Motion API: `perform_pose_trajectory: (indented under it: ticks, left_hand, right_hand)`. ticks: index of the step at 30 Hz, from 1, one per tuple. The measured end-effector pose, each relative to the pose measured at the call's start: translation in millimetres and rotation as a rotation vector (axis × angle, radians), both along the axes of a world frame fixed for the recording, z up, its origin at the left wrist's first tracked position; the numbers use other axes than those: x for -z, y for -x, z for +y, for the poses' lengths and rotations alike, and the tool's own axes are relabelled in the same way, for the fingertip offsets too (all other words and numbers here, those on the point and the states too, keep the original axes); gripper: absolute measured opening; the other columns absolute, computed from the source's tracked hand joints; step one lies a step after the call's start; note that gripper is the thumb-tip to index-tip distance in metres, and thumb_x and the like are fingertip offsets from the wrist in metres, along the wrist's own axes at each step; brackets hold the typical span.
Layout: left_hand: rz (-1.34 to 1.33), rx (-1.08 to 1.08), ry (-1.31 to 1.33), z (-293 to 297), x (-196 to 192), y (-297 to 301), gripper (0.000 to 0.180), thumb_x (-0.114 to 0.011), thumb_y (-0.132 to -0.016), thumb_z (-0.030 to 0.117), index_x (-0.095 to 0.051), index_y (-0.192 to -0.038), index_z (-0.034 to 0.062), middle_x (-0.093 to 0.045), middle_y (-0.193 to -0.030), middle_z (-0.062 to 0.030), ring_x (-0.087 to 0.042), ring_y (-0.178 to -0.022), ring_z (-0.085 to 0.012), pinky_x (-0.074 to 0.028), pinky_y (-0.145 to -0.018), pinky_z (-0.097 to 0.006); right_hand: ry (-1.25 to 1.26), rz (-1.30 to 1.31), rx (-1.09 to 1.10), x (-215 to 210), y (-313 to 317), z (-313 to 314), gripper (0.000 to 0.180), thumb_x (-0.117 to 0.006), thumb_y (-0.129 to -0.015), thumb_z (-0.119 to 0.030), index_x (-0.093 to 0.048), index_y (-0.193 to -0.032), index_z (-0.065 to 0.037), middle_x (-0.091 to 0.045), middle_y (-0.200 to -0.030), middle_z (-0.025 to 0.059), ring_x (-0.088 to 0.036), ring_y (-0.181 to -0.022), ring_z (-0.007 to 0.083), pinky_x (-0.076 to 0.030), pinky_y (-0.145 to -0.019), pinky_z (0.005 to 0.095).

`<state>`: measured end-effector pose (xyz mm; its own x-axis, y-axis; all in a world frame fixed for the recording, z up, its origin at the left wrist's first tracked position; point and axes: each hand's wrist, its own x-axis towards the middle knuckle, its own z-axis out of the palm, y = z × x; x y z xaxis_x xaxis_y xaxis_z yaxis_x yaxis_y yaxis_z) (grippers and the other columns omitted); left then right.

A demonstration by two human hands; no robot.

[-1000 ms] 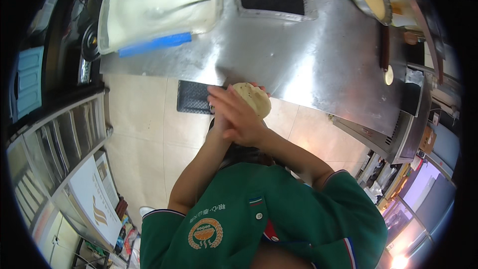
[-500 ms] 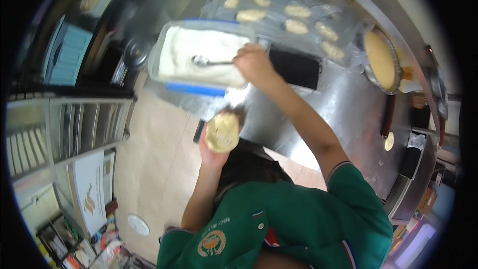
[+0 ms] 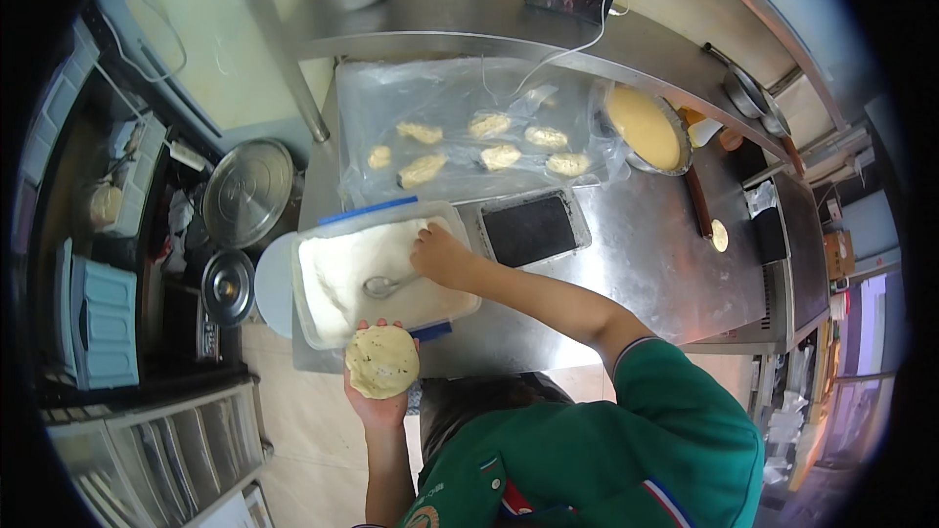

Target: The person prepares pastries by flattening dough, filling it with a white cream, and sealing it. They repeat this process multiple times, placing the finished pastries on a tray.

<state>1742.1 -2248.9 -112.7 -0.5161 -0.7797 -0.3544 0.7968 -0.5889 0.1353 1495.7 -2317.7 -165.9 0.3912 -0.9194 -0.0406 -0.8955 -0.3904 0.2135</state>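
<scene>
My left hand (image 3: 382,413) is palm up and supports a flattened round of pale dough (image 3: 383,360). Its fingertips show past the dough's far edge, and a small whitish patch lies on the dough's middle. My right hand (image 3: 442,256) is closed round the handle of a metal spoon (image 3: 380,286), whose bowl is at the white powder (image 3: 337,259) in a clear plastic tub (image 3: 297,284). The tub has blue clips (image 3: 368,210) on its sides. The dough is just in front of the tub's near edge.
Several dough pieces (image 3: 423,171) lie on a plastic sheet (image 3: 367,98) behind the tub. Right of it sits a dark rectangular tray (image 3: 533,230). A metal bowl of yellow mixture (image 3: 646,127), a rolling pin (image 3: 697,203) and a small dough disc (image 3: 719,235) are farther right. A shelf (image 3: 440,10) overhangs the back.
The view has swung, bringing the back shelf into sight. My left hand has moved left along the tub's near side with the dough. My right hand still grips the spoon, now further over the tub.
</scene>
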Motion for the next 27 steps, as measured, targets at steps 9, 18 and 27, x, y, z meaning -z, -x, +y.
perform_pose_trajectory:
  ticks: [9,18,27]
  left_hand:
    - [-0.022,0.183,-0.088,-57,-3,-18,0.049,-0.032,-0.101,0.039,-0.042,-0.141,0.012,-0.05,-0.134,-0.013,-0.044,-0.129,-0.0352,-0.036,-0.105,-0.051]
    - [-0.12,0.133,0.107,-98,-1,-37,0.051,-0.032,-0.1,0.039,-0.04,-0.143,0.0122,-0.05,-0.135,-0.0117,-0.046,-0.127,-0.0314,-0.034,-0.106,-0.052]
    - [-0.023,-0.031,0.137,-126,17,-87,0.049,-0.029,-0.102,0.039,-0.044,-0.136,0.0081,-0.049,-0.136,-0.0146,-0.045,-0.127,-0.0341,-0.035,-0.107,-0.054]
  right_hand:
    - [-0.103,-0.043,0.112,8,-18,2,0.016,-0.069,-0.079,-0.027,-0.066,-0.083,-0.013,-0.065,-0.087,0.0028,-0.06,-0.089,0.0205,-0.041,-0.083,0.0328]
    - [-0.197,-1.416,0.63,-25,-13,0,0.018,-0.068,-0.084,-0.014,-0.069,-0.09,0.003,-0.068,-0.074,0.0063,-0.065,-0.067,0.0164,-0.05,-0.057,0.032]
    - [-0.001,-1.56,0.712,-5,-83,3,0.021,-0.054,-0.096,-0.01,-0.066,-0.089,0.006,-0.065,-0.07,0.0096,-0.061,-0.06,0.0123,-0.049,-0.056,0.0257]
